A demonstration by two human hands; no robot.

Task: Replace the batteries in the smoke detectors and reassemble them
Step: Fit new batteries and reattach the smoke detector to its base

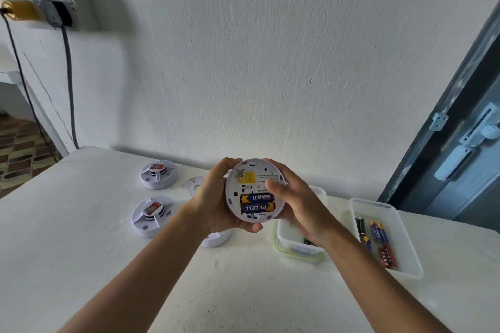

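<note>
Fingers of the left hand [213,197] curl round the left rim of a white smoke detector [254,190], thumb under its lower edge, while the right hand [295,201] grips the right rim with its thumb laid across the back face. Both hands hold the detector in the air above the white table [135,265], its open back turned to the camera. Two blue and yellow batteries [257,203] sit side by side in its compartment, below a yellow label.

On the table to the left stand two more detectors, a far one [159,174] and a near one [151,216]; a third [216,239] shows partly under the left wrist. A white cover plate [194,185] lies behind the left hand. To the right, a clear green-rimmed tub [281,235] sits under the right wrist, and beside it a white tray [405,238] holds loose batteries [378,232].
</note>
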